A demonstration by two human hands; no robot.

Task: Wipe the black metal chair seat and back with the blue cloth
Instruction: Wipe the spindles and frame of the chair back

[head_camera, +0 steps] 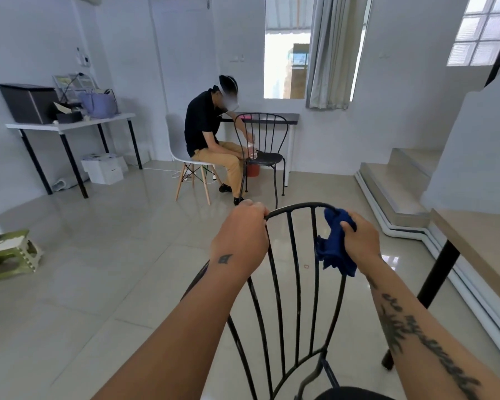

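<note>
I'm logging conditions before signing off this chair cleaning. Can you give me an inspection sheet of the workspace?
Surface: glossy tiled floor.
Job's things: black chair, back towards the camera, seat barely in view at the bottom edge; blue cloth bunched on the top rail's right side.
Clutter: small red ring on the floor; green stool at left.
Grippers: left hand grips the top rail; right hand holds the cloth.
Cables: white cable on the floor by the far wall.
Surroundings: seated person at a second chair; stairs and table at right.
</note>
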